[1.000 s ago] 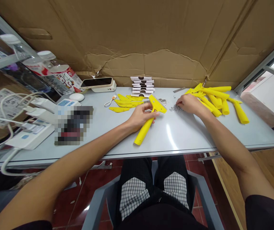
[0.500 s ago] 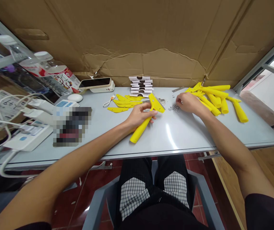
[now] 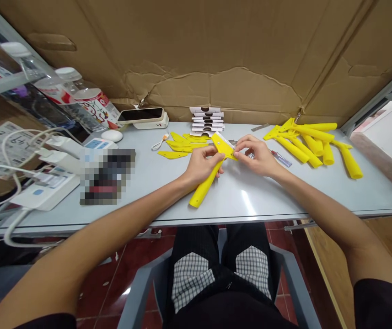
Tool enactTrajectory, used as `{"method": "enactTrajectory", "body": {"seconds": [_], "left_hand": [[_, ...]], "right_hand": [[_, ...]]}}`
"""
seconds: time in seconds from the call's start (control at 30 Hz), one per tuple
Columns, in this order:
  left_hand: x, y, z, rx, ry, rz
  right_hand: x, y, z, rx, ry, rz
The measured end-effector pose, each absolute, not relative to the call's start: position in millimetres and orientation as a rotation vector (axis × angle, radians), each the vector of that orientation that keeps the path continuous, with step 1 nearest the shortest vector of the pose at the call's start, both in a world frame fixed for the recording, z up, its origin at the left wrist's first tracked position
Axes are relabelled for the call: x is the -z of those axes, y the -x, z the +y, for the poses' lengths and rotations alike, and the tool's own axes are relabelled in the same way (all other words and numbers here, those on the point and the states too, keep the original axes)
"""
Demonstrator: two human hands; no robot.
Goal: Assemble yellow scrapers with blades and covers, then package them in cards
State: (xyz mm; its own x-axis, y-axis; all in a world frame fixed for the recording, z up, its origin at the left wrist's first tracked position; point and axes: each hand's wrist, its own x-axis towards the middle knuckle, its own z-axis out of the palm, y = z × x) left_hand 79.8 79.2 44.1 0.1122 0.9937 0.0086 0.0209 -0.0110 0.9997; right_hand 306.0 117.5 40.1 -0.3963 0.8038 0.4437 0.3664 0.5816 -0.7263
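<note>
At frame centre, steady the yellow plastic tool with tubular handle and flared head (image 3: 205, 187), clamped near its neck in the fingers of the left hand (image 3: 198, 165). Align squarely and press gently with the right hand (image 3: 258, 158), fingertips close together at the head's right corner; cannot tell whether pinching anything.

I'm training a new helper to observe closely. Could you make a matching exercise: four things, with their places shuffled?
1. Phone
2. Left hand
3. Right hand
4. Loose yellow handles

A. Fingertips at the yellow tool's wide head
B. Towards the table's right end
C. On a white device
D. Around the tool near its neck

Pairs: 1-C, 2-D, 3-A, 4-B
</note>
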Motion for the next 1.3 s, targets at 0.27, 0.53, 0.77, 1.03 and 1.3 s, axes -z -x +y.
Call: {"method": "enactTrajectory", "body": {"seconds": [0.27, 0.53, 0.77, 1.03, 1.3], "left_hand": [[-41, -80, 76, -1.152, -1.337, 1.125], [-35, -80, 77, -1.179, -1.354, 1.132], [-34, -82, 76, -1.193, -1.382, 1.141], [-38, -83, 73, -1.204, -1.389, 1.151], [-40, -84, 73, -1.181, -1.375, 1.165]], "right_hand": [[-37, -303, 115, -0.702, 0.977, -1.950], [-35, -296, 109, -0.668, 1.098, -1.870], [-35, -294, 107, -0.689, 1.120, -1.846], [-35, -294, 105, -0.641, 1.138, -1.895], [-36, -294, 105, -0.651, 1.166, -1.871]]}}
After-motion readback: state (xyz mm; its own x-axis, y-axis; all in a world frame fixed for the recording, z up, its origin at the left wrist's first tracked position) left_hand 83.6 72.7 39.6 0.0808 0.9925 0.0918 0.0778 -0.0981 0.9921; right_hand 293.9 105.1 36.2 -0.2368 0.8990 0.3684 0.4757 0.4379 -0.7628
